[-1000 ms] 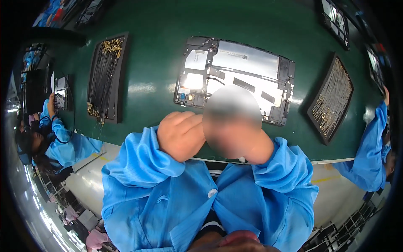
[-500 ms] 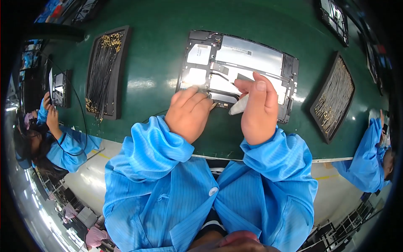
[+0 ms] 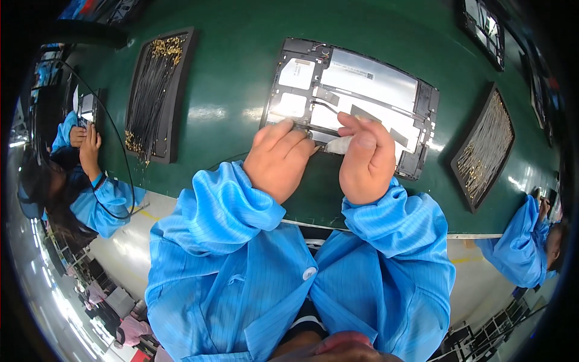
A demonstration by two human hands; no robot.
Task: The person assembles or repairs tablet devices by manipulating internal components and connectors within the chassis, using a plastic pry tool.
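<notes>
An opened flat device, black-framed with silver and white panels inside, lies in front of me on the green table. My left hand is on its near left edge, fingers bent close together; what its fingertips grip is hidden. A thin black cable runs in under this hand from the left. Over the near middle edge is my right hand, thumb and fingers drawn together. From it a white wrapped piece points toward my left thumb; I cannot tell whether it is a covered finger or something held. A black curved strip crosses the device.
At the left, a dark tray holds many black cables with gold ends. Another dark tray of grey cables with gold ends stands at the right. More opened devices lie at the far right. Co-workers in blue sleeves sit on both sides.
My right hand has turned and lowered, and the white piece now lies closer to my left thumb. The left hand stays at the device's edge. The whole view has shifted slightly.
</notes>
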